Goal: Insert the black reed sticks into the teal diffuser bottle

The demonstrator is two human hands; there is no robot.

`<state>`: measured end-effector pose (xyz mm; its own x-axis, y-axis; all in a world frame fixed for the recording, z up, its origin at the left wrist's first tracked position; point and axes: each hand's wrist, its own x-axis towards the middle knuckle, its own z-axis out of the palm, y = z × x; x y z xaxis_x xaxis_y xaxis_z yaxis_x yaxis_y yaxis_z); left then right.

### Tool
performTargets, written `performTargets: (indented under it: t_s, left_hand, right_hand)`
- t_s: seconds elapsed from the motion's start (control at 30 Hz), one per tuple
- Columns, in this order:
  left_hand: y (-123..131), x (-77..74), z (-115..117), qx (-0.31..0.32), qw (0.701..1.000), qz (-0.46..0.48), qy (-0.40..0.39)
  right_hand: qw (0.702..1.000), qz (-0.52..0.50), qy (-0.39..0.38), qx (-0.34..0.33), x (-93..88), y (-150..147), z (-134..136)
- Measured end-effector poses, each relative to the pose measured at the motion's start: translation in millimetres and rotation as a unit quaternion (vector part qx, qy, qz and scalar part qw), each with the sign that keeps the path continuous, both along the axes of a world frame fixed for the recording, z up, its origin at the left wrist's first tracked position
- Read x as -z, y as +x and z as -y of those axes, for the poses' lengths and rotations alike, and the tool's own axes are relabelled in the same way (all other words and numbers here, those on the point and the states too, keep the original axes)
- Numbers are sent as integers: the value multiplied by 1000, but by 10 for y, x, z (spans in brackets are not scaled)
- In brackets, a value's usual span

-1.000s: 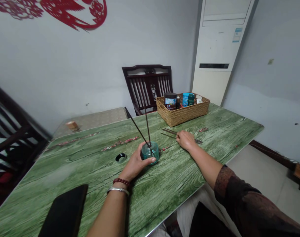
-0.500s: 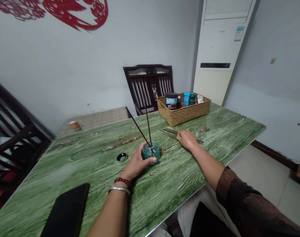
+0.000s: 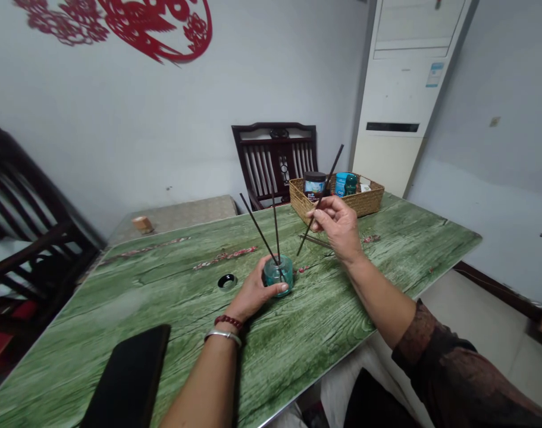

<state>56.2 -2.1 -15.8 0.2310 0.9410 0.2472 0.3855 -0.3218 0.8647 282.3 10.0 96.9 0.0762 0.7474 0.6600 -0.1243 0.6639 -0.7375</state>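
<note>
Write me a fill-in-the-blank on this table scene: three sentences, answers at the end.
The left hand holds a teal glass jar with ____ dark sticks standing in it.
The right hand pinches one dark stick above the green wood-grain table, and a black ring lies to the ____ of the jar in this view.
Jars and bottles stand in a woven ____ at the table's far edge.

Answers: two; left; basket

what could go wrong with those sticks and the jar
The thin dark stick pinched in the right hand could catch the two long sticks standing in the small teal glass jar and knock them out. The jar might tip if the left hand lets go, since one stick leans far over.
</note>
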Motion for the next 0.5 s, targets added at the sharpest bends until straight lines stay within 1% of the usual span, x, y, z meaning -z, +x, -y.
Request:
performTargets:
  t_s: [0.07,0.17,0.33,0.5]
  left_hand:
    - [-9,20,-11,-1,1000,-6,6]
    - [-19,45,-26,1,1000,-10,15]
    - [-18,34,-22,9,1000,-6,20]
    - [3,-7,-1,12,999,4,30]
  right_hand:
    - [1000,-15,11,-24,-96,-129,67]
    - [999,-7,7,-54,-129,-318,59]
    - [998,32,3,-58,10,-539,-80]
    - [994,105,-28,-32,148,-607,-162]
